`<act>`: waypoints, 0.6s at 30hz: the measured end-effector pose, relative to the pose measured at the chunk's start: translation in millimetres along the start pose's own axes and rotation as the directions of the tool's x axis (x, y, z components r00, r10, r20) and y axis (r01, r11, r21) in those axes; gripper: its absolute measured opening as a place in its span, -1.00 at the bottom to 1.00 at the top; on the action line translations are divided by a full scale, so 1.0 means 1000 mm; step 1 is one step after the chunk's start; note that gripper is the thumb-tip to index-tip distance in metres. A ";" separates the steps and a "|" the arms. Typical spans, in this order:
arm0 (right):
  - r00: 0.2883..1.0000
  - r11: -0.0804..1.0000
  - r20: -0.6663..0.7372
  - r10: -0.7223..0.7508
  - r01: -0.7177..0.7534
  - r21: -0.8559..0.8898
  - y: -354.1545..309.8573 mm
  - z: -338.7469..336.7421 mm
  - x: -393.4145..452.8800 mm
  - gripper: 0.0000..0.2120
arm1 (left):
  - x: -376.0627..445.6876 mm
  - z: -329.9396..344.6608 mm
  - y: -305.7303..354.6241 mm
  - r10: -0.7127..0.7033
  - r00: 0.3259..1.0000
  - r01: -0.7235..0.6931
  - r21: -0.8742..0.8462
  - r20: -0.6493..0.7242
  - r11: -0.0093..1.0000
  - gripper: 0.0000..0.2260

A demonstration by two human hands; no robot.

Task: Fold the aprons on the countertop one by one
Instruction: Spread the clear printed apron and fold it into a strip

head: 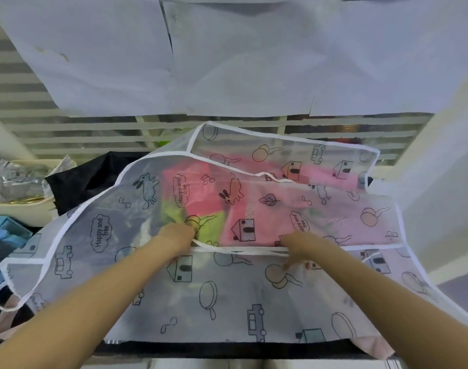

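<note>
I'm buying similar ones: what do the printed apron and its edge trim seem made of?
The printed apron looks like thin, semi-translucent plastic film or coated fabric: pink and green items show through it. Its white edge trim looks like woven fabric binding, matte. Neither is certain.

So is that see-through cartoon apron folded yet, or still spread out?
Partly folded: the see-through apron has a top layer doubled over, its white edge crossing the middle, where both hands, left and right, meet it.

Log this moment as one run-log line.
step: folding apron | left hand: grips white edge strip | right hand: grips same strip | apron: spread on countertop, partly folded
</note>
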State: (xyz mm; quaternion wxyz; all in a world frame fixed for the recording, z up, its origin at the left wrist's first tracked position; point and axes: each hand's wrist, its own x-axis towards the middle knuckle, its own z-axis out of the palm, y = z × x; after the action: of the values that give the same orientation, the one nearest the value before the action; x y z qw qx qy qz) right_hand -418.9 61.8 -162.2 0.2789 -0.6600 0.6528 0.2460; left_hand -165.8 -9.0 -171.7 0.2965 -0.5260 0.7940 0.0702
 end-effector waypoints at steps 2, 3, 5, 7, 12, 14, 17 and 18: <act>0.997 0.991 0.006 0.076 -0.074 -0.107 0.000 0.001 -0.002 -0.62 | -0.004 0.004 -0.002 -0.017 1.000 0.016 -0.038 -0.025 0.999 -0.81; 0.993 0.979 -0.026 0.111 -0.114 -0.166 0.001 0.003 -0.002 -0.65 | -0.007 0.004 -0.003 -0.019 1.000 0.017 -0.080 -0.025 0.997 -0.81; 0.984 0.950 -0.038 0.175 -0.179 -0.254 0.004 0.008 -0.001 -0.64 | -0.012 0.002 0.001 -0.013 1.000 0.017 -0.220 0.019 0.975 -0.78; 0.979 0.956 0.002 0.202 -0.197 -0.217 0.006 0.013 0.000 -0.57 | -0.020 0.000 0.007 0.021 0.994 0.013 -0.320 0.103 0.947 -0.62; 0.960 0.935 -0.033 0.280 -0.280 -0.216 0.019 0.022 -0.005 -0.68 | -0.027 -0.007 0.024 0.066 0.970 0.010 -0.309 0.235 0.951 -0.43; 0.951 0.931 -0.046 0.306 -0.309 -0.194 0.023 0.025 -0.009 -0.70 | -0.025 -0.012 0.026 0.065 0.965 0.022 -0.327 0.252 0.945 -0.55; 0.914 0.933 -0.277 0.296 -0.339 -0.121 0.023 0.026 -0.014 -0.70 | -0.020 -0.013 0.027 0.052 0.970 0.021 -0.294 0.237 0.956 -0.67; 0.887 0.939 -0.365 0.284 -0.334 -0.081 0.023 0.026 -0.015 -0.68 | -0.019 -0.013 0.029 0.053 0.973 0.010 -0.272 0.223 0.962 -0.68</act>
State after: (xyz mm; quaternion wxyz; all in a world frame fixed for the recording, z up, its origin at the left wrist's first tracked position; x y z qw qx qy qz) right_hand -441.1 90.7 -171.9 0.0689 -0.5986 0.7693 0.2126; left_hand -191.2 12.9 -156.9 0.3100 -0.5414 0.7433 0.2413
